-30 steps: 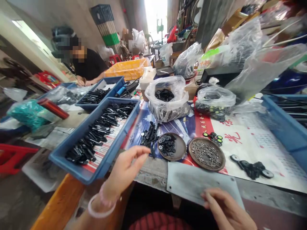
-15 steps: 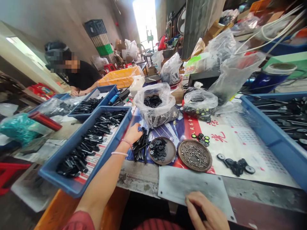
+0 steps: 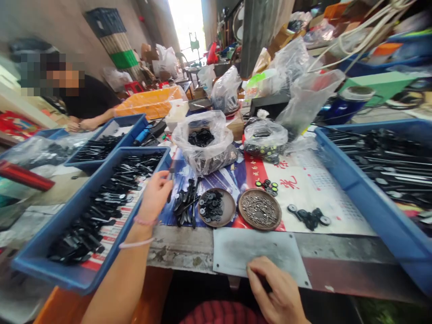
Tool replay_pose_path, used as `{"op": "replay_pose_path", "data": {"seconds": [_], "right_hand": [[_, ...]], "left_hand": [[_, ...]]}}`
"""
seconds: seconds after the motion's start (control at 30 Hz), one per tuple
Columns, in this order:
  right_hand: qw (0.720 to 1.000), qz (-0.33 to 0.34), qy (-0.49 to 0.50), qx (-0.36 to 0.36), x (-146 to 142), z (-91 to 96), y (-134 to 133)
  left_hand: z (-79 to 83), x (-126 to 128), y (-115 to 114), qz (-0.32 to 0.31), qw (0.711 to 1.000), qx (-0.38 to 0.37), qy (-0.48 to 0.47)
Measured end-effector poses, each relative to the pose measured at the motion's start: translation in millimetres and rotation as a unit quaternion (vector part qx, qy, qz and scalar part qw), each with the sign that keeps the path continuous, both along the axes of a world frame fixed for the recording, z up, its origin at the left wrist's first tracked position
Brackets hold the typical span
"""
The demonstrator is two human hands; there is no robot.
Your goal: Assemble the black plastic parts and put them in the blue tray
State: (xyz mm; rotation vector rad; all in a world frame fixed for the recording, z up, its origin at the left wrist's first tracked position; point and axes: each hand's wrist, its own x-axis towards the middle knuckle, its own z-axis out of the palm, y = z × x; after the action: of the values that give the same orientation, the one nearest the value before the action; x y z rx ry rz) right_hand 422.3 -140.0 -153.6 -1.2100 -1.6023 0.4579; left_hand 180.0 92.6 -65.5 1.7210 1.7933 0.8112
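Note:
My left hand point(image 3: 155, 193) is closed above the inner edge of the long blue tray point(image 3: 97, 279). A slim black plastic piece shows at its fingertips, mostly hidden by the fingers. Right of it lies a pile of black strip-like parts point(image 3: 185, 202) on the printed sheet. Beside that pile stands a round dish point(image 3: 229, 208) holding small black round parts. Another round dish point(image 3: 259, 209) is filled with small metal pins or rivets. My right hand point(image 3: 276, 288) rests at the front edge of a grey metal plate point(image 3: 253, 247), thumb and forefinger together. What it holds, if anything, is hidden.
Black wheel-like parts point(image 3: 308, 217) lie right of the dishes. Open plastic bags of parts point(image 3: 205, 144) stand behind them. A blue tray point(image 3: 367, 189) of long black pieces borders the right side. Across the bench at far left sits another person point(image 3: 87, 99).
My left hand has lifted from the pile of black strip-like parts and moved left to the tray's edge with a black piece. My right hand stays by the plate; the view has shifted.

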Motion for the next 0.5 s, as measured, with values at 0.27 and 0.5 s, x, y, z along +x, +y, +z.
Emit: {"op": "replay_pose_path", "data": {"seconds": [0.27, 0.5], "right_hand": [[0.987, -0.131, -0.045, -0.086, 56, 18.9, -3], [0.904, -0.289, -0.215, -0.231, 155, 4.3, 9]], "left_hand": [[3.2, 6, -101, 0.013, 0.857, -0.256, -0.447], [-29.2, 30, -158, -0.033, 0.762, -0.411, -0.499]]}}
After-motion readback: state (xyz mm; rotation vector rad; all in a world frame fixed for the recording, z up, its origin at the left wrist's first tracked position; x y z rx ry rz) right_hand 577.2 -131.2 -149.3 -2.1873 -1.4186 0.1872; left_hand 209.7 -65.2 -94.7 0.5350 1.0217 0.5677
